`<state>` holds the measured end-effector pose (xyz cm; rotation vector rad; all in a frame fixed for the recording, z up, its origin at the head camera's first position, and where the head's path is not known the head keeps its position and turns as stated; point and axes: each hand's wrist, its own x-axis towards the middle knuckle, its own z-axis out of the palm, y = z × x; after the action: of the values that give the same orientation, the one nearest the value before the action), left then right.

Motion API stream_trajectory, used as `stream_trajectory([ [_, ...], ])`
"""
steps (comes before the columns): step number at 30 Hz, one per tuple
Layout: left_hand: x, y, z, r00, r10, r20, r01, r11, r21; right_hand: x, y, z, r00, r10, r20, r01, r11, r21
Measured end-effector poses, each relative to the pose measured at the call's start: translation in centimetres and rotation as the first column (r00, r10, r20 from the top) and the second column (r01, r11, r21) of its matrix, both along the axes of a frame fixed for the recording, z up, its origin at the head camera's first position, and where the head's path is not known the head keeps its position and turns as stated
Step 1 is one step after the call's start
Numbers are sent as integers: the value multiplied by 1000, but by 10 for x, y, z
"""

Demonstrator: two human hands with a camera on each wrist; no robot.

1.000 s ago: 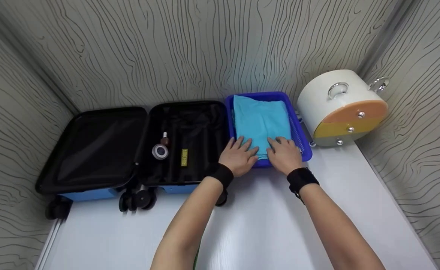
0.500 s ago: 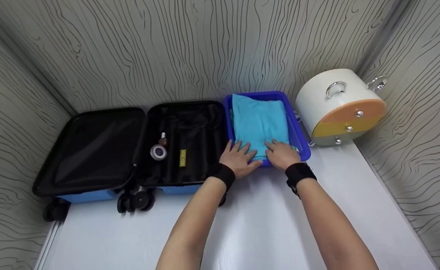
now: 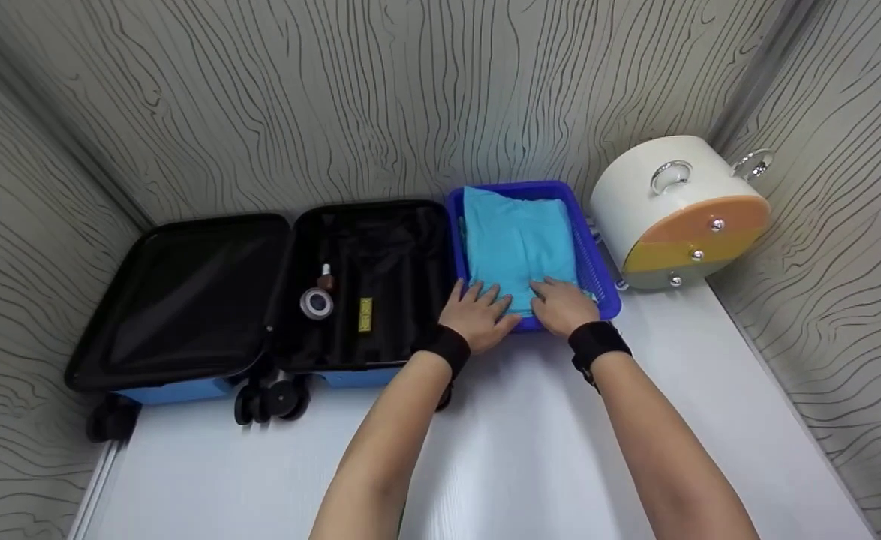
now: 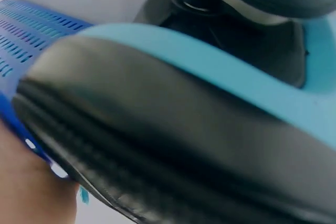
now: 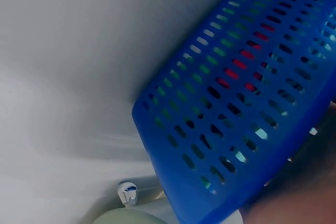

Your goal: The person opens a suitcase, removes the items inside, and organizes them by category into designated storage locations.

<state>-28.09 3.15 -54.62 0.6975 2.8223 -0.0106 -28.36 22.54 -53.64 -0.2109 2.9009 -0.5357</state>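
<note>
At far left, the left shell (image 3: 193, 300) of an open suitcase lies beside the right shell (image 3: 403, 255), which holds a small brown bottle (image 3: 326, 281), a round jar (image 3: 317, 304) and a yellow label (image 3: 365, 315). Next, the left hand (image 3: 478, 319) lies with fingers spread at the near left edge of a folded turquoise cloth (image 3: 519, 240). The cloth rests in a blue basket (image 3: 596, 274), directly right of the suitcase. The right hand (image 3: 564, 307) rests on the cloth's near right part, fingers closer together; whether any fingertip is tucked under cannot be told. At far right stands a white drawer unit (image 3: 635, 187). The step in hand appears to be settling or taking hold of the cloth; lifting it would call for fingertips under both near corners, layers kept together.
</note>
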Motion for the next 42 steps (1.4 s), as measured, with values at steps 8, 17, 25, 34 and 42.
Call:
stream_trajectory([
  [8, -9, 0, 3, 994, 76, -73, -67, 990, 122, -8, 1, 4, 997, -13, -82, 11, 1000, -17],
  [17, -11, -2, 14, 990, 112, -82, -115, 993, -37, -5, 1, -2, 996, 16, 83, -18, 1000, 23],
  [25, -13, -4, 8, 993, 98, -63, -103, 992, -73, -4, 6, -4, 994, 48, 94, -52, 998, 40],
  [34, -5, -13, 9, 994, 52, -95, -54, 998, -22, -4, 17, -3, 995, 69, 75, -70, 997, 16],
  [42, 5, -53, 6, 991, 54, -126, -42, 994, 99, 2, 47, 14, 996, 73, -54, -72, 997, 5],
])
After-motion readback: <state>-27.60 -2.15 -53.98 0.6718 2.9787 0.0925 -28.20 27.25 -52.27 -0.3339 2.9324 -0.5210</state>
